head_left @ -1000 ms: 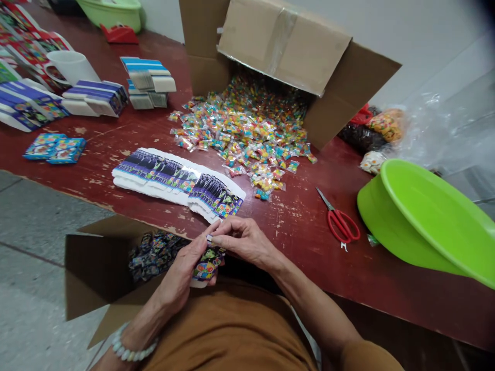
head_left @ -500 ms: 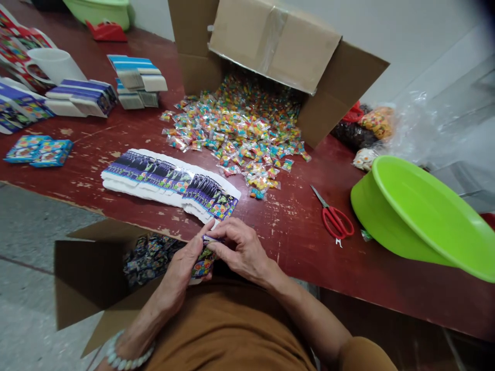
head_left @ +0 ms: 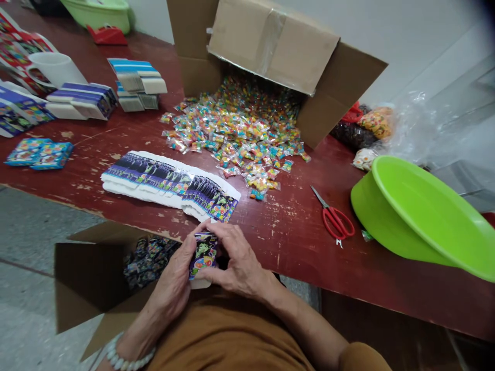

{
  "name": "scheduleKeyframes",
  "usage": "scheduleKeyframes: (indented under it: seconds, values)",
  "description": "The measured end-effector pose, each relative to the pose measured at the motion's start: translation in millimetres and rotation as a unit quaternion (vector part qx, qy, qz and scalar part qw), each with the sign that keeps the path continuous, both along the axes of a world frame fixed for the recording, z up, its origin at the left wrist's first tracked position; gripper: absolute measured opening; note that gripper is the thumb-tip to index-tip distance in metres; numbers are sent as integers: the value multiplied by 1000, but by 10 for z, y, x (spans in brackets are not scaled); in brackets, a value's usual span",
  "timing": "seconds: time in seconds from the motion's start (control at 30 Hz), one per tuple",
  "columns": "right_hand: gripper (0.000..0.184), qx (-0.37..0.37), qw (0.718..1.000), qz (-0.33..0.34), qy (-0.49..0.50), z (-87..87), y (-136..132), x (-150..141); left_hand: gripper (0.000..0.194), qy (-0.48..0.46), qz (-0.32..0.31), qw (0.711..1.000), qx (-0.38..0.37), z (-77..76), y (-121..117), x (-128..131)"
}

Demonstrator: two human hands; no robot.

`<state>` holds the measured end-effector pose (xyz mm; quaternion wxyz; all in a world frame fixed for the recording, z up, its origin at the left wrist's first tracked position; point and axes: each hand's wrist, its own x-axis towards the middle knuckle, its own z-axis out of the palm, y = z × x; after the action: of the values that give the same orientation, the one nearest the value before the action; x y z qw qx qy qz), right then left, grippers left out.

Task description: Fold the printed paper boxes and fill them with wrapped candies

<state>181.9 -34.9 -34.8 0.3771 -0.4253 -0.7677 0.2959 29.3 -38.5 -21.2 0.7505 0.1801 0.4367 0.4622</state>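
Between my two hands, at the table's front edge, is a small printed candy box (head_left: 204, 252), dark purple with a green figure and coloured balls. My left hand (head_left: 176, 268) grips its left side. My right hand (head_left: 240, 257) closes on the right side, the thumb low across the front near a white flap at the bottom. Just beyond my fingers lies a fanned row of flat purple box blanks (head_left: 166, 180). Behind that row, small wrapped candies (head_left: 240, 129) spill out of a cardboard carton (head_left: 274, 41).
Red-handled scissors (head_left: 334, 219) and a green basin (head_left: 417, 216) are on the right. An open carton (head_left: 88, 283) of dark packets stands below the edge at left. Blue boxes (head_left: 40, 153), stacked blanks (head_left: 137, 85) and a white mug (head_left: 58, 69) sit on the left.
My right fingers have moved from the box's top edge to its right side, and the thumb has come down to the bottom. The box's printed front now shows more fully.
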Motion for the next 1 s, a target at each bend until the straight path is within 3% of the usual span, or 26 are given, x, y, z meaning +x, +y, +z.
scheduleKeyframes:
  seconds: [0.07, 0.17, 0.33, 0.53, 0.6, 0.77, 0.9, 1.0]
  values:
    - [101, 23, 998, 31, -45, 2, -5, -12, 49, -17, 11, 999, -26, -15, 1, -1]
    - [121, 34, 993, 14, -114, 9, -6, -46, 49, -15, 29, 998, -51, -15, 20, 8]
    - [105, 41, 980, -10, -196, 30, 4, -86, 47, 4, 35, 999, -22, 10, 51, 47]
    - [125, 53, 980, 39, -189, 14, -6, -68, 39, -26, 56, 996, -61, 77, 48, 71]
    - [122, 52, 978, 43, -195, 25, -2, -58, 37, -40, 59, 994, -79, 91, 52, 67]
    - [94, 42, 975, 54, -213, 149, 14, -38, 35, -35, 53, 993, -100, 68, 64, 48]
    - [90, 52, 973, 60, -216, 194, 26, -24, 34, -7, 64, 994, -87, 22, 62, 21]
    - [90, 60, 976, 72, -195, 125, 43, -1, 46, 5, -4, 999, -50, -13, 76, -75]
